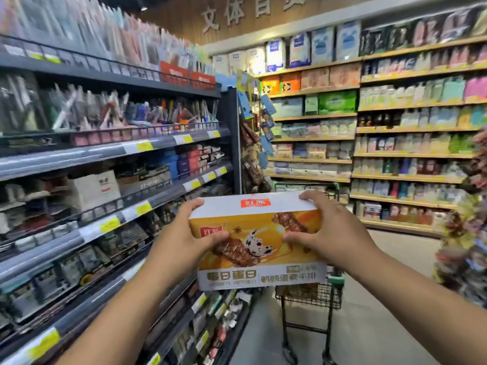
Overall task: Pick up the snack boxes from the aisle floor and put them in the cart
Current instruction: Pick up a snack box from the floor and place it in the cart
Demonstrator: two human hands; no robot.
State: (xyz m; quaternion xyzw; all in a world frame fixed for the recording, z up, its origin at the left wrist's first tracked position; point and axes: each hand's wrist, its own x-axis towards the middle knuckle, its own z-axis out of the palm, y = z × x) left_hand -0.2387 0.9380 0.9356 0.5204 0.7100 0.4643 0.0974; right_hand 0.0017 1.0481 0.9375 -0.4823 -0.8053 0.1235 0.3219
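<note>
I hold one snack box (257,248), orange and white with a red logo and pictures of brown snack pieces, at chest height in the middle of the head view. My left hand (189,233) grips its left end, thumb on the front face. My right hand (326,230) grips its right end, fingers over the top edge. Behind and below the box stands the shopping cart (313,296), a black wire basket with green trim on dark legs; the box hides most of it.
Dark shelves (105,180) of stationery and small goods run close along my left. Wooden shelves (395,154) of packaged goods line the far wall. A rack of hanging snack bags (466,246) stands at the right. Grey floor (382,325) stretches past the cart.
</note>
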